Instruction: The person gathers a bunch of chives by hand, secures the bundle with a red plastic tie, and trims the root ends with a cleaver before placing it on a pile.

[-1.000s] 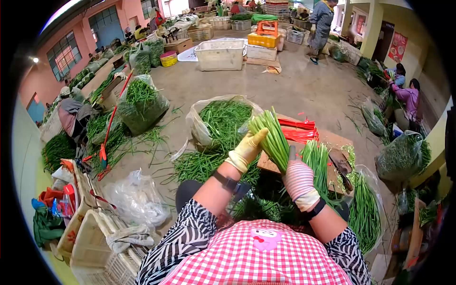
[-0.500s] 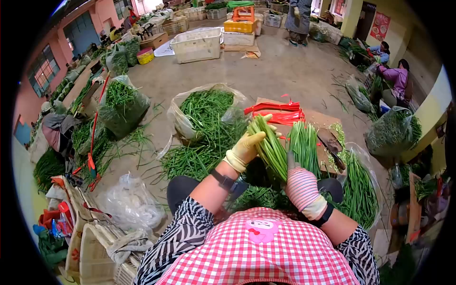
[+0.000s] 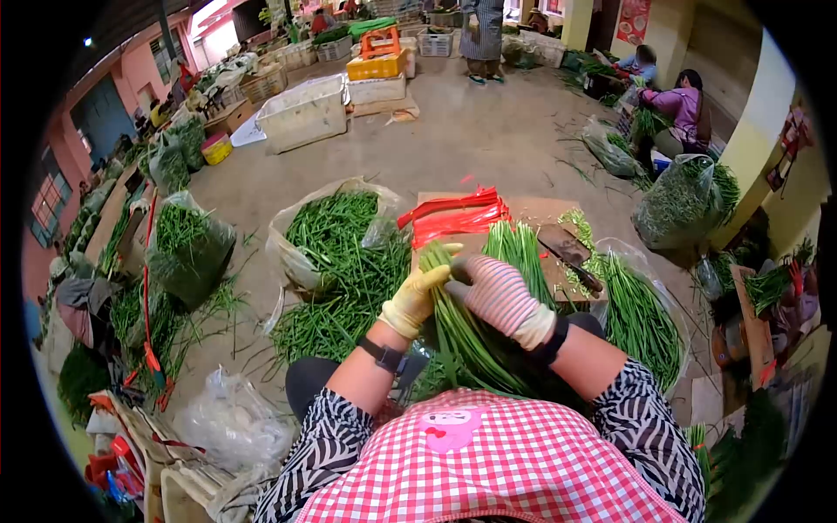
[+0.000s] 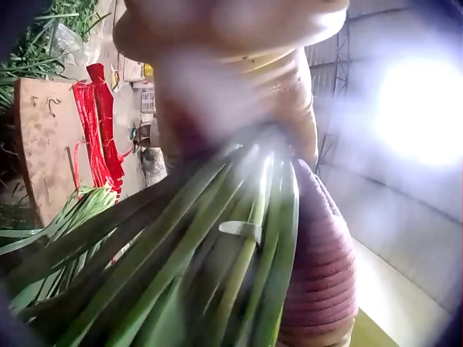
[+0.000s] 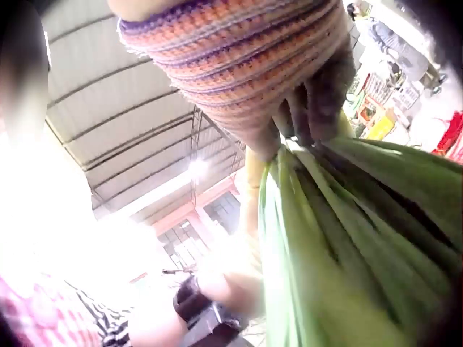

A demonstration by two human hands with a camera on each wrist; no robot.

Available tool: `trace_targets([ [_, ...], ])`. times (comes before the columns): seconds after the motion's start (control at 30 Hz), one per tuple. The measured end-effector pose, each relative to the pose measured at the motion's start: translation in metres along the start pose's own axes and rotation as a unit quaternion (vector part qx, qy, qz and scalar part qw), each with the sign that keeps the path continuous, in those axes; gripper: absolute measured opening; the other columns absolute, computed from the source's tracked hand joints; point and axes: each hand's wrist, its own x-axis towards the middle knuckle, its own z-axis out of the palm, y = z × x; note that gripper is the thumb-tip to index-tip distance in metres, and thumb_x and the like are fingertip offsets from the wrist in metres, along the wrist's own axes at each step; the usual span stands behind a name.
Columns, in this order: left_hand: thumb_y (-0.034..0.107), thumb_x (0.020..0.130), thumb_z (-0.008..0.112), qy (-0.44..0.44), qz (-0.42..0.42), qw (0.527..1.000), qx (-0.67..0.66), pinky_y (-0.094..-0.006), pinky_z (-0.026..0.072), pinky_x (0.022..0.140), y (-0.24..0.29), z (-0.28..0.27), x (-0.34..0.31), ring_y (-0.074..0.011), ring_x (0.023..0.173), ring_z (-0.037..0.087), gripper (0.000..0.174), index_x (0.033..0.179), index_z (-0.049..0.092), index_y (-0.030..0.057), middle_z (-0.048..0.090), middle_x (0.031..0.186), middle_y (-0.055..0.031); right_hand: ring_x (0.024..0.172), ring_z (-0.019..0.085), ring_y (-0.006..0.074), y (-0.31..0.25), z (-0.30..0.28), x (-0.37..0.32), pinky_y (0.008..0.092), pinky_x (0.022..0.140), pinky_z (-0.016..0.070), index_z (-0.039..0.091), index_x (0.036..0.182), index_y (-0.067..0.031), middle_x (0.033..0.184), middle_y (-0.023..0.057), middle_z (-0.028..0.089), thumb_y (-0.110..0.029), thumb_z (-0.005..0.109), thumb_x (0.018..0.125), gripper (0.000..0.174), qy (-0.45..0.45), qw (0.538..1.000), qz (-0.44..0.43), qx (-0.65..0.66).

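Note:
A bunch of garlic chives (image 3: 466, 344) stands out from between both hands, its long flat leaves trailing down toward the lap. My left hand (image 3: 417, 296), in a pale yellow glove, grips the bunch near its upper end. Close beside it, my right hand (image 3: 501, 292) in a striped knit glove pinches the same end. In the right wrist view the dark fingertips (image 5: 329, 101) close on the gathered leaves (image 5: 347, 231), which fan out below. A second bundle of chives (image 3: 519, 253) lies on the board just beyond the right hand.
The wooden board (image 3: 532, 209) carries red ties (image 3: 453, 213), a knife (image 3: 567, 248) and chopped bits. Bags of chives stand at left (image 3: 336, 235) and right (image 3: 641, 314). Plastic crates (image 3: 174, 488) are at lower left, and other people sit or stand farther off.
My right hand has moved from the bunch's lower part up beside my left hand. The bunch has come lower and nearer the body; the head view has turned right.

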Motion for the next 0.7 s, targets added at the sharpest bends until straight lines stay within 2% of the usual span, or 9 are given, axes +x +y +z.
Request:
trace_targets([
  [0.13, 0.017, 0.093, 0.068, 0.001, -0.020, 1.000, -0.001, -0.0378, 0.0472, 0.108, 0.002, 0.001, -0.003, -0.0229, 0.119, 0.062, 0.059, 0.146, 0.047, 0.0018, 0.066, 0.127, -0.0097, 0.083, 0.070, 0.0394, 0.001, 0.007, -0.001, 0.0473, 0.076, 0.0573, 0.071, 0.101, -0.0070, 0.090, 0.0184, 0.072, -0.030, 0.069, 0.091, 0.025, -0.007, 0.996, -0.044, -0.082],
  [0.2, 0.017, 0.092, 0.069, 0.015, -0.017, 1.000, -0.004, -0.0369, 0.0503, 0.104, -0.003, -0.006, -0.005, -0.0225, 0.116, 0.064, 0.051, 0.139, 0.052, 0.0027, 0.066, 0.125, -0.0095, 0.082, 0.072, 0.0361, 0.004, -0.008, 0.005, 0.0457, 0.076, 0.0582, 0.074, 0.098, -0.0072, 0.086, 0.0180, 0.073, -0.030, 0.065, 0.094, 0.025, -0.049, 0.998, -0.023, -0.011],
  [0.27, 0.014, 0.091, 0.070, -0.011, -0.056, 0.998, -0.036, -0.0410, 0.0575, 0.097, 0.011, 0.013, -0.005, -0.0244, 0.112, 0.068, 0.046, 0.133, 0.055, 0.0049, 0.068, 0.119, -0.0089, 0.083, 0.074, 0.0316, 0.002, -0.036, 0.027, 0.0364, 0.078, 0.0590, 0.075, 0.106, -0.0059, 0.093, 0.0170, 0.075, -0.026, 0.070, 0.094, 0.024, -0.105, 0.989, 0.056, 0.093],
  [0.4, 0.013, 0.091, 0.071, -0.051, -0.047, 0.996, -0.063, -0.0418, 0.0585, 0.096, -0.004, 0.008, 0.003, -0.0259, 0.113, 0.068, 0.044, 0.132, 0.056, 0.0036, 0.069, 0.118, -0.0099, 0.095, 0.073, 0.0302, -0.003, -0.054, 0.098, 0.0364, 0.086, 0.0569, 0.070, 0.122, -0.0013, 0.105, 0.0212, 0.074, -0.026, 0.064, 0.099, 0.035, 0.006, 0.976, -0.154, 0.154],
  [0.47, 0.013, 0.093, 0.069, -0.023, -0.060, 0.997, -0.048, -0.0411, 0.0582, 0.096, -0.010, -0.001, 0.006, -0.0245, 0.113, 0.068, 0.043, 0.133, 0.056, 0.0040, 0.068, 0.119, -0.0099, 0.103, 0.070, 0.0318, -0.034, -0.062, 0.108, 0.0396, 0.092, 0.0551, 0.067, 0.128, -0.0028, 0.113, 0.0217, 0.073, -0.032, 0.060, 0.102, 0.039, -0.242, 0.965, -0.090, 0.037],
  [0.53, 0.013, 0.098, 0.064, 0.012, -0.066, 0.998, -0.005, -0.0377, 0.0569, 0.097, -0.036, -0.036, 0.014, -0.0208, 0.116, 0.066, 0.038, 0.134, 0.057, 0.0056, 0.067, 0.123, -0.0088, 0.116, 0.067, 0.0309, -0.036, -0.029, 0.110, 0.0419, 0.095, 0.0557, 0.063, 0.132, -0.0112, 0.130, 0.0147, 0.067, -0.021, 0.068, 0.090, 0.043, -0.466, 0.867, -0.109, -0.139],
  [0.6, 0.015, 0.105, 0.055, 0.014, -0.057, 0.997, 0.052, -0.0322, 0.0546, 0.099, -0.055, -0.062, 0.016, -0.0157, 0.121, 0.062, 0.033, 0.137, 0.057, 0.0077, 0.065, 0.129, -0.0071, 0.117, 0.067, 0.0322, 0.004, -0.002, 0.121, 0.0444, 0.096, 0.0546, 0.065, 0.128, -0.0104, 0.128, 0.0155, 0.067, -0.028, 0.066, 0.092, 0.041, -0.387, 0.801, -0.421, -0.178],
  [0.63, 0.016, 0.106, 0.052, 0.011, -0.070, 0.997, 0.018, -0.0305, 0.0536, 0.099, -0.032, -0.032, 0.007, -0.0146, 0.123, 0.061, 0.032, 0.137, 0.057, 0.0080, 0.064, 0.130, -0.0065, 0.119, 0.066, 0.0336, 0.020, 0.017, 0.123, 0.0449, 0.099, 0.0530, 0.066, 0.131, -0.0102, 0.133, 0.0171, 0.066, -0.037, 0.063, 0.096, 0.045, -0.389, 0.861, -0.323, -0.050],
  [0.7, 0.017, 0.107, 0.048, 0.081, -0.111, 0.990, 0.035, -0.0288, 0.0524, 0.100, -0.040, -0.044, 0.003, -0.0138, 0.123, 0.060, 0.032, 0.136, 0.058, 0.0075, 0.063, 0.130, -0.0052, 0.122, 0.065, 0.0359, -0.036, -0.017, 0.106, 0.0452, 0.105, 0.0500, 0.064, 0.138, -0.0073, 0.137, 0.0221, 0.065, -0.047, 0.059, 0.100, 0.055, -0.476, 0.864, -0.120, -0.110],
])
